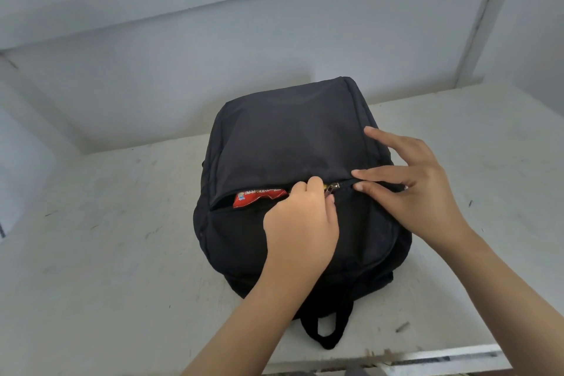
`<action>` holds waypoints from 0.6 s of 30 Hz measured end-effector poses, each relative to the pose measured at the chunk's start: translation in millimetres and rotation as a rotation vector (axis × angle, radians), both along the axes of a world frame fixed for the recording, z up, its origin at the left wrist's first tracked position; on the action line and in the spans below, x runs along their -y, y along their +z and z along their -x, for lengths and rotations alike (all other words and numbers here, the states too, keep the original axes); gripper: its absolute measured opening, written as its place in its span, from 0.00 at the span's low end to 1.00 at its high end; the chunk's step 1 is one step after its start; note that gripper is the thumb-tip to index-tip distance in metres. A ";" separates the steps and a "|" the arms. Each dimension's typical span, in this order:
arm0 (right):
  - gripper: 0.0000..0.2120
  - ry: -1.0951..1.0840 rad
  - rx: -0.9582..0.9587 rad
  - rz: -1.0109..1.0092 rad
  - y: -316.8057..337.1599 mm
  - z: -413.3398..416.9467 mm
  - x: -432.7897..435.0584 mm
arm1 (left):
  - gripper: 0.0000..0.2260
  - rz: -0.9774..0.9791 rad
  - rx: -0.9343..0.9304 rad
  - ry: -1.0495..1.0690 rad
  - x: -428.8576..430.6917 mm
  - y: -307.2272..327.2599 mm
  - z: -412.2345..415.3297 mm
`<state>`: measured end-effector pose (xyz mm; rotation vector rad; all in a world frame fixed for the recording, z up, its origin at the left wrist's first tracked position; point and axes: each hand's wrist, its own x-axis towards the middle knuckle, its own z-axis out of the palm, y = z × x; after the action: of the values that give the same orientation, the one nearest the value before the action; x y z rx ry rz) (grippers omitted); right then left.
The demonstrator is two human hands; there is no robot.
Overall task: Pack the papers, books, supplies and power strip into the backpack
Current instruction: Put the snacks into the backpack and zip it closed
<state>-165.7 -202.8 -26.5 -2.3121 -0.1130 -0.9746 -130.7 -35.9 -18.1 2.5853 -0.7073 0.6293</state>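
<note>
Backpack (293, 143) fabric is what we have under both hands: the black bag lies flat on the pale worn table (100, 253), its carry loop nearest us and its front pocket facing up. Our left hand (300, 229) has its fingers closed in a pinch at the metal zipper pull (333, 187), about halfway along the pocket opening. Our right hand (418, 183) is spread open, fingertips pressing the cloth just beside the pull, on the side that looks already zipped. To the left of the pull the pocket gapes, and a red packet (259, 197) shows inside.

We judge the packing all but finished, since nothing else lies loose on the table in view. The cloth is soft and limp, so it will bunch ahead of the slider unless we keep it taut; the flat hand is well placed for that. The pull is small and smooth, best taken between thumb and forefinger. The packet sits close to the teeth and could snag.
</note>
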 end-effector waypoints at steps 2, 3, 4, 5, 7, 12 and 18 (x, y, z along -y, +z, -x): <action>0.07 0.003 -0.009 0.009 -0.8 0.1 -1.1 | 0.10 0.018 -0.008 -0.007 0.2 0.8 2.1; 0.07 0.004 -0.018 0.014 -1.0 -0.1 -1.8 | 0.10 0.031 -0.011 -0.021 -0.2 1.3 3.3; 0.08 0.009 -0.026 0.021 -0.6 -0.4 -2.7 | 0.11 0.050 -0.014 -0.040 -1.4 1.8 4.4; 0.09 0.022 -0.030 0.033 0.3 -1.1 -4.0 | 0.11 0.075 -0.018 -0.065 -3.3 2.7 5.4; 0.12 0.068 -0.020 0.085 1.4 -4.0 -7.4 | 0.11 0.137 -0.022 -0.130 -8.1 3.3 7.3; 0.10 0.140 0.045 0.130 0.2 -15.0 -12.3 | 0.11 0.290 -0.007 -0.187 -19.0 2.2 9.3; 0.07 0.140 0.107 0.144 -0.1 -18.0 -14.6 | 0.11 0.270 0.049 -0.169 -34.4 3.5 9.8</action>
<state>-147.7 -188.2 -26.6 -2.3439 -0.3951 -1.0482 -140.5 -1.5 -14.6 2.2439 -0.7880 0.6852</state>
